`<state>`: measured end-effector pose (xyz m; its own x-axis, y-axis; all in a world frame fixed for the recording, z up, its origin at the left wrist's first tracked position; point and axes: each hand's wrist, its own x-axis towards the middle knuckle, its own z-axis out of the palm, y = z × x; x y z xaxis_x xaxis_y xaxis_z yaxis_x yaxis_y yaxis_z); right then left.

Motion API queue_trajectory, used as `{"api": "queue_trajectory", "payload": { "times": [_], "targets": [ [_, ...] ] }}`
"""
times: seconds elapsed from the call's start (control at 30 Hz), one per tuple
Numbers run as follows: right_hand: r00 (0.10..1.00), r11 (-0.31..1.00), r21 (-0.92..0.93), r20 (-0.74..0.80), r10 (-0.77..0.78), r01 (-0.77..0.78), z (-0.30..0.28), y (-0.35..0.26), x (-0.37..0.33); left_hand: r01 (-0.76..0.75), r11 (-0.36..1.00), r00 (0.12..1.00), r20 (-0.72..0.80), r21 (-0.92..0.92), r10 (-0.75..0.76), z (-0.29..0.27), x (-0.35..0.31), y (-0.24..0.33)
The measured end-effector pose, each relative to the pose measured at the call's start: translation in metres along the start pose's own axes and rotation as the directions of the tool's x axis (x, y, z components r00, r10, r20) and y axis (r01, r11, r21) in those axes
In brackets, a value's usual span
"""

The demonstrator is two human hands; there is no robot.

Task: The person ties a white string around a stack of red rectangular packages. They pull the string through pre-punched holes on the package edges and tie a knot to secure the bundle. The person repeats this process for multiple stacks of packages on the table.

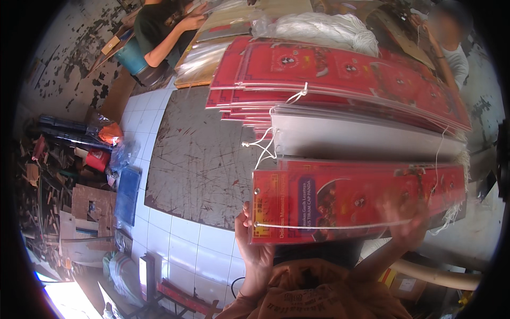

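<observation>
Red packet [356, 204] gripped at left edge by left hand [255, 250]; right hand [406, 226] behind, grip unclear

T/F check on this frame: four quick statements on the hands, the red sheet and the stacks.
1. The left hand grips the left edge of a red laminated sheet. True.
2. A white string runs along the sheet's lower part. True.
3. The right hand rests flat on the dark table. False: it is behind the sheet's right part, blurred.
4. The stacked sheets on the table are blue. False: they are red.
</observation>
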<state>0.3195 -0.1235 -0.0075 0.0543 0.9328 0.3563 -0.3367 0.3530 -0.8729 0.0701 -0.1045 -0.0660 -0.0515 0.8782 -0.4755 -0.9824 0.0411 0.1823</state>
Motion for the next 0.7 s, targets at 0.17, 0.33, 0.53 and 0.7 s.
{"api": "queue_trajectory", "payload": {
  "times": [0.17, 0.33, 0.53, 0.7],
  "targets": [
    [0.859, 0.746, 0.661, -0.425, 0.286, 0.079, 0.001, -0.027, 0.011, -0.297, 0.938, 0.952, 0.13, 0.178, 0.276, 0.012, 0.007, -0.009],
    [0.995, 0.473, 0.877, -0.103, 0.016, 0.083, -0.013, -0.016, 0.019, -0.496, 0.783, 0.863, 0.315, 0.375, 0.396, -0.01, 0.016, 0.01],
    [0.982, 0.925, -0.38, 0.175, 0.078, -0.006, 0.089, 0.019, 0.044, -0.388, 0.708, 0.918, 0.32, 0.59, 0.235, 0.004, 0.014, 0.001],
    [0.977, 0.562, -0.803, 0.211, -0.043, 0.198, 0.127, 0.036, 0.042, -0.315, 0.763, 0.933, 0.33, 0.565, 0.142, 0.01, 0.013, 0.002]
  ]
}}
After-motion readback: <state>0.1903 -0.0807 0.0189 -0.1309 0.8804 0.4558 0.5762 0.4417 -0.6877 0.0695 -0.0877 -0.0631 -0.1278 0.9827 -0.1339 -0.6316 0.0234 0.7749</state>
